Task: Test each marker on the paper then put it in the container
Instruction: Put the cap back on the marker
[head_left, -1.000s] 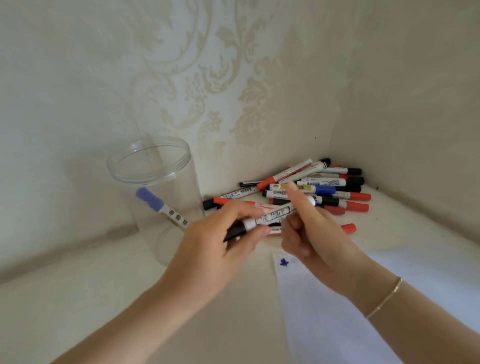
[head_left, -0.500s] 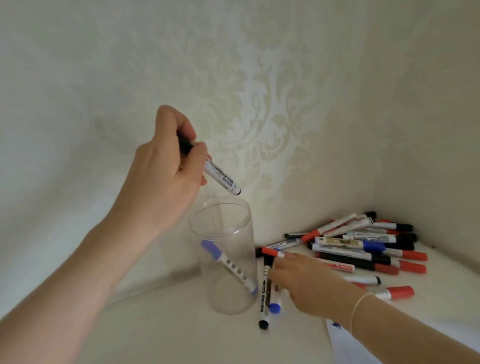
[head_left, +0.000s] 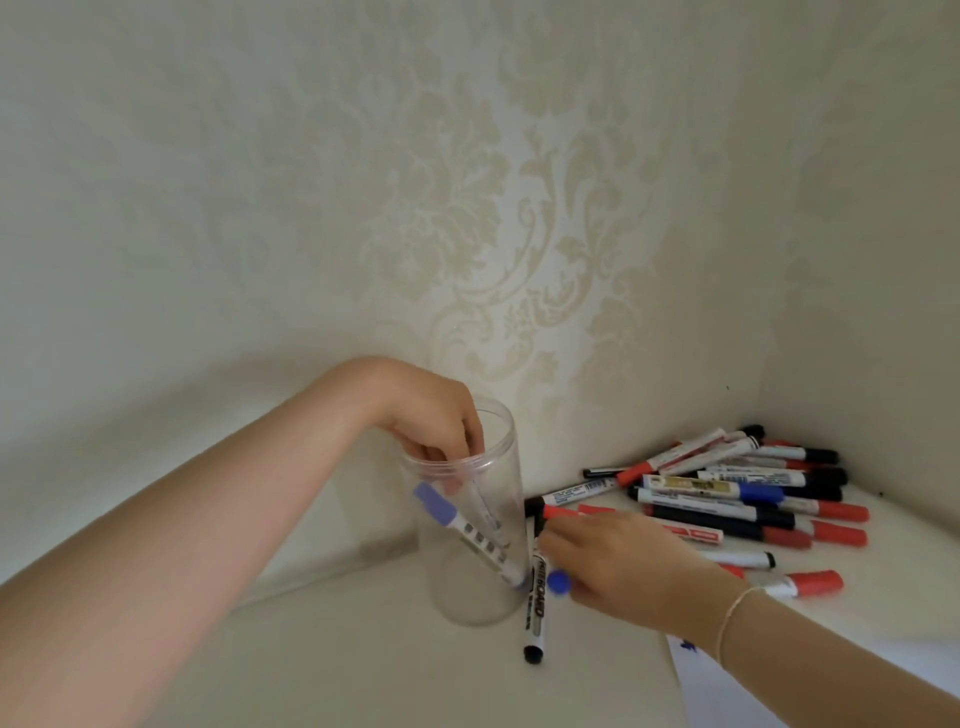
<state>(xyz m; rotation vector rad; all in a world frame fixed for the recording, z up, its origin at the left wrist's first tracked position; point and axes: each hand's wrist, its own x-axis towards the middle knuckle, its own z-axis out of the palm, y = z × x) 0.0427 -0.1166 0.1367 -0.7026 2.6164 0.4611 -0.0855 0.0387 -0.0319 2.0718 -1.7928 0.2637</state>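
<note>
- Two bare hands work at a pale surface in a corner of patterned wallpaper (head_left: 493, 234).
- Left hand (head_left: 431, 410) hangs over the mouth of the clear container (head_left: 467, 597), its fingertips (head_left: 470, 441) dipped just inside the rim and bunched together around a marker (head_left: 485, 512) that stands nearly upright inside; whether the fingers are pinching it or merely touching it cannot be told through the plastic.
- A blue-capped marker (head_left: 467, 535) leans aslant inside the same container, cap up near the left wall, tip down at the right of the base.
- Right hand (head_left: 634, 566) lies palm down on the surface just right of the container, fingers curled loosely toward a red-capped marker (head_left: 563, 512) at its fingertips; a blue cap (head_left: 558, 582) shows under the thumb side. How firm the hold is cannot be told.
- A black-capped marker (head_left: 536, 608) lies on the surface touching or just beside the container's base, pointing toward the camera.
- The pile of markers (head_left: 737, 493), red, black and blue caps, lies beyond the right hand in the corner.
- White paper (head_left: 727, 691) sits at the lower right beneath the right forearm, a small blue mark (head_left: 687, 645) at its top edge.
- A thin bracelet (head_left: 730, 618) circles the right wrist.
</note>
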